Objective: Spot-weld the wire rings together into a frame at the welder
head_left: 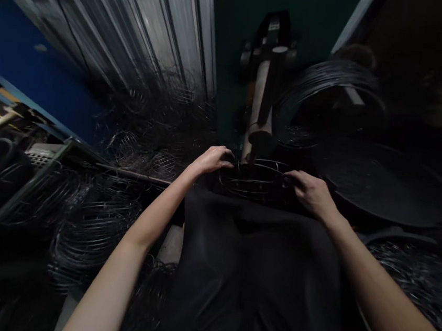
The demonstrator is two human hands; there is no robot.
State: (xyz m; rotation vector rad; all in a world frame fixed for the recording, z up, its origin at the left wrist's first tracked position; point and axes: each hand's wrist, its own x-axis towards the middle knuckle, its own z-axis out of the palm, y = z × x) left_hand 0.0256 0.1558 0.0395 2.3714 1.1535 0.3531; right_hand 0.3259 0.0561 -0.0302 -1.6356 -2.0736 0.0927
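Observation:
Both arms reach forward to a loose coil of thin wire [251, 181], its loops held level just beyond my dark-clothed lap. My left hand [216, 159] has its fingers curled at the coil's left side. At the right side, my right hand [306, 189] pinches the loops with fingers pressed together. Right behind the coil, a metal bar with a round end [260, 130] juts from a dark green machine [233, 45]. The lower part of the coil fades into shadow.
Wire coils [94, 226] are heaped at the left, and tangled wire [162, 122] lies by the corrugated wall. A blue panel [38, 62] stands at far left. On the right are a hanging wire bundle [333, 77], a wide dark basin [393, 183] and a heap of shiny scraps [418, 281].

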